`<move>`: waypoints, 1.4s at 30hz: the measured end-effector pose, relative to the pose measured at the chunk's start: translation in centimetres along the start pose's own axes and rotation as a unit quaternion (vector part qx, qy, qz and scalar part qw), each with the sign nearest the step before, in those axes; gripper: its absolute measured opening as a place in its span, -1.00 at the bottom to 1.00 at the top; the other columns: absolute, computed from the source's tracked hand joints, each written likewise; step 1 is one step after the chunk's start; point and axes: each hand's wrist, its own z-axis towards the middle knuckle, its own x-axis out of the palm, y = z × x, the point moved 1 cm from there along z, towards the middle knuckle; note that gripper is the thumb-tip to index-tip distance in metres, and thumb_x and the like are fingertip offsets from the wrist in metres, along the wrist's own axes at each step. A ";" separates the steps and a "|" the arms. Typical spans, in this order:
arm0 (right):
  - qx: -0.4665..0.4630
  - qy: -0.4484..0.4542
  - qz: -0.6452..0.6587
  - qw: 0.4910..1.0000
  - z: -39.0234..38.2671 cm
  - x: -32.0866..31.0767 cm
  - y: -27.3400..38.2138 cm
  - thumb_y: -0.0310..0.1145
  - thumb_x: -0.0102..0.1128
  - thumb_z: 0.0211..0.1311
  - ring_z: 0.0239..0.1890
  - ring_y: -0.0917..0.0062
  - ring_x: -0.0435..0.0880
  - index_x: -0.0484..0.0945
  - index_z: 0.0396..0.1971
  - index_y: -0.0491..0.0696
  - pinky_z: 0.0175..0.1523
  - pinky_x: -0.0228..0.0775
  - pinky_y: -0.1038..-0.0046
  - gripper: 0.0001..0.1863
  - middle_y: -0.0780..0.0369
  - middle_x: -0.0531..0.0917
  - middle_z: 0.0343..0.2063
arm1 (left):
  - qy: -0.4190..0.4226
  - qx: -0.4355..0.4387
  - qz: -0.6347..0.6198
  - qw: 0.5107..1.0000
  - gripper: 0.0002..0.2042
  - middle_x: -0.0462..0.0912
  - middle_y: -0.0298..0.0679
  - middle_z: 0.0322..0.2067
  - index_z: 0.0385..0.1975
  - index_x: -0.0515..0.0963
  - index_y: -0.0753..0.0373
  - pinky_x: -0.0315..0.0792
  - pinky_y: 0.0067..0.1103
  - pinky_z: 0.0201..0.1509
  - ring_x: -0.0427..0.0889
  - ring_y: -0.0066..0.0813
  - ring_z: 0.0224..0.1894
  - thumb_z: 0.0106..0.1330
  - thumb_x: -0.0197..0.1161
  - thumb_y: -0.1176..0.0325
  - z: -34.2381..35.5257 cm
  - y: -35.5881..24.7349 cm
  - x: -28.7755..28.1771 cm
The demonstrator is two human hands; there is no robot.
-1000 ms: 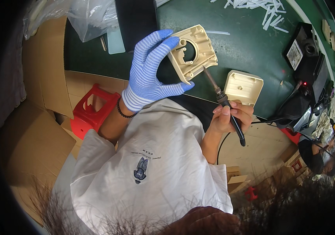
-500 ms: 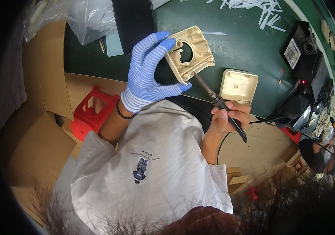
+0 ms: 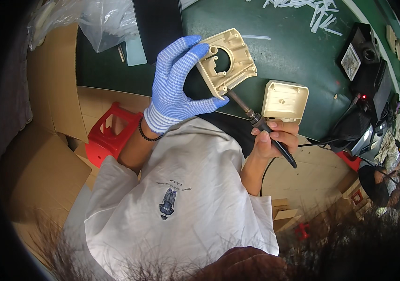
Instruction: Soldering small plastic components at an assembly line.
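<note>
My left hand [image 3: 174,86], in a blue-and-white striped glove, grips a cream plastic housing [image 3: 243,58] by its left side, thumb at the lower corner and fingers at the upper edge. The housing has a large round opening and several screw posts. In my bare right hand [image 3: 275,140] is a soldering iron [image 3: 259,122] with a dark handle, held like a pen. Its metal tip points up-left at the housing's lower edge; whether it touches cannot be made out. Just beyond the right hand, a cream box-shaped cover [image 3: 285,102] lies on the green table [image 3: 298,56], hollow side up.
White plastic strips [image 3: 319,14] lie scattered at the far side. A black soldering station [image 3: 366,100] with a red light and an iron stand [image 3: 352,61] are at the right. A red stool [image 3: 111,133] and cardboard boxes [image 3: 50,89] stand left; a black cable runs right.
The iron's tip has shifted slightly left and down along the housing's lower edge. The housing has risen a little in the left hand; both grips are unchanged.
</note>
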 end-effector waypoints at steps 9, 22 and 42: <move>0.003 -0.002 -0.004 1.000 0.0 0.0 0.0 -0.34 0.59 0.25 -0.56 0.47 0.77 0.45 -0.37 -0.08 -0.46 0.71 0.48 -0.64 0.15 0.65 -0.27 | -0.003 0.002 0.003 1.000 -0.01 0.47 0.00 0.30 0.36 0.47 0.24 0.49 -0.20 0.43 0.51 0.01 0.36 -0.10 0.78 -0.05 0.1 0.1 0.0; -0.005 0.007 0.008 1.000 -0.1 -0.2 -0.1 -0.39 0.57 0.24 -0.54 0.45 0.78 0.47 -0.36 -0.09 -0.46 0.73 0.48 -0.67 0.14 0.65 -0.26 | -0.003 0.003 0.002 1.000 -0.01 0.46 0.01 0.30 0.36 0.46 0.24 0.49 -0.21 0.43 0.51 0.01 0.35 -0.11 0.79 -0.03 0.0 -0.1 0.0; 0.000 -0.223 0.070 0.972 2.0 -2.9 3.7 -0.44 0.42 0.28 -0.59 0.62 0.51 0.34 -0.27 -0.03 -0.55 0.58 0.69 -0.67 0.25 0.45 -0.24 | 0.068 0.014 -0.009 0.998 -0.06 0.46 0.03 0.31 0.39 0.46 0.21 0.44 -0.23 0.45 0.45 0.02 0.36 -0.07 0.75 0.12 0.4 -1.0 -0.5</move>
